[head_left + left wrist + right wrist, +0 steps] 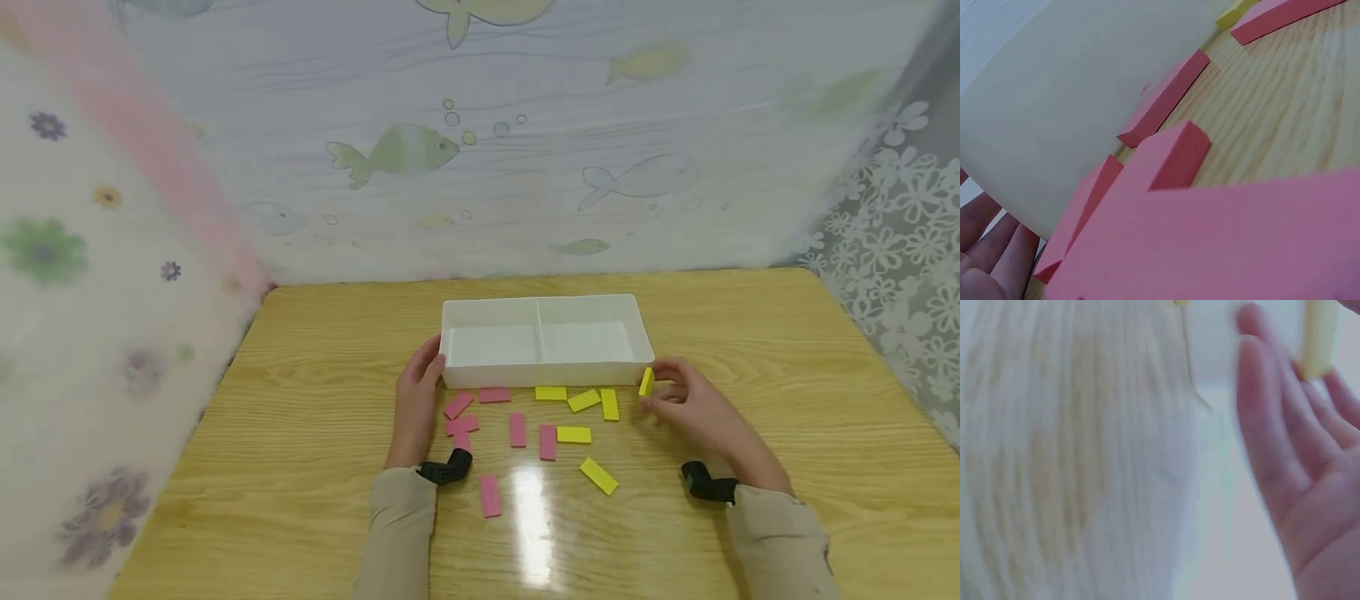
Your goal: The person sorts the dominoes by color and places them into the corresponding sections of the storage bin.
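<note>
A white two-compartment tray (491,376) sits on the table with nothing in either compartment. At its left end my left hand (415,400) rests against the wall, fingers fairly straight; the left wrist view shows those fingers (1013,259) beside the tray's side. Near the front right corner, my right hand (693,408) pinches a yellow block (646,382), thin and rectangular, held upright above the table. In the right wrist view this yellow block (1319,337) is blurred and partly cut off. Several pink blocks (517,430) and several yellow blocks (598,476) lie in front of the tray.
Pink blocks lie mostly to the left, and two of them overlap near the left wrist. Yellow blocks lie to the right. The wooden table (315,392) meets a fish-patterned curtain (420,217) at the back. Black wrist cameras (705,483) stick out from both sleeves.
</note>
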Motion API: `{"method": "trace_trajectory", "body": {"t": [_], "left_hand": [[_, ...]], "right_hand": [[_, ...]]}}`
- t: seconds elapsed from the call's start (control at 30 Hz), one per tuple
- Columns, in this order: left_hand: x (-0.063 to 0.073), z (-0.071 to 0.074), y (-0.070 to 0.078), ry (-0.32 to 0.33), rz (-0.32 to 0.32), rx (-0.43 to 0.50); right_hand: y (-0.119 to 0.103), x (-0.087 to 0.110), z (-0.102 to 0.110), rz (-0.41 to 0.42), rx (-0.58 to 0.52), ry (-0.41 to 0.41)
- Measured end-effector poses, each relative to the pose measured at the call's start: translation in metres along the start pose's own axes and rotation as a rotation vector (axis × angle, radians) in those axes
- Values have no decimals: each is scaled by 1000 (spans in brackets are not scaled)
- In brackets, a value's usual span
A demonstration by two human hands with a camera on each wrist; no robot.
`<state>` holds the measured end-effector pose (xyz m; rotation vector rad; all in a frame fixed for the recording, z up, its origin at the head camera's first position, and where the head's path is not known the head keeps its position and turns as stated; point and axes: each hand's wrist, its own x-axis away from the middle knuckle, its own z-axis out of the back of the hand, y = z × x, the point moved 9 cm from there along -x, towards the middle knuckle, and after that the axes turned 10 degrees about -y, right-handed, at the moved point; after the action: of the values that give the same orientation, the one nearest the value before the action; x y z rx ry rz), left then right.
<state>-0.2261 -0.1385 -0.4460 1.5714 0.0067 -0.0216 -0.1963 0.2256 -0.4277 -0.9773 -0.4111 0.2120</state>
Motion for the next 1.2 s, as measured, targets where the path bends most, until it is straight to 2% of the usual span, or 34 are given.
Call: {"method": "trace_trajectory", "body": {"t": [0.13, 0.27, 0.47, 0.67, 0.83, 1.0, 1.2], "left_hand": [[0, 1, 1, 2, 6, -5], [0, 2, 1, 9, 12, -10], [-2, 3, 1, 7, 3, -21], [-2, 4, 0, 11, 3, -29], [-5, 2, 1, -6, -3, -42], [-5, 4, 1, -1, -9, -57], [-2, 2, -2, 1, 6, -26]], "right_hand": [[-15, 4, 10, 91, -22, 76], [-27, 2, 13, 167, -98, 122], [-41, -7, 17, 230, -185, 224], [-44, -10, 15, 290, -310, 266], [-39, -13, 19, 284, -321, 315], [-33, -14, 15, 216, -285, 323], [-33, -16, 12, 138, -266, 323]]}}
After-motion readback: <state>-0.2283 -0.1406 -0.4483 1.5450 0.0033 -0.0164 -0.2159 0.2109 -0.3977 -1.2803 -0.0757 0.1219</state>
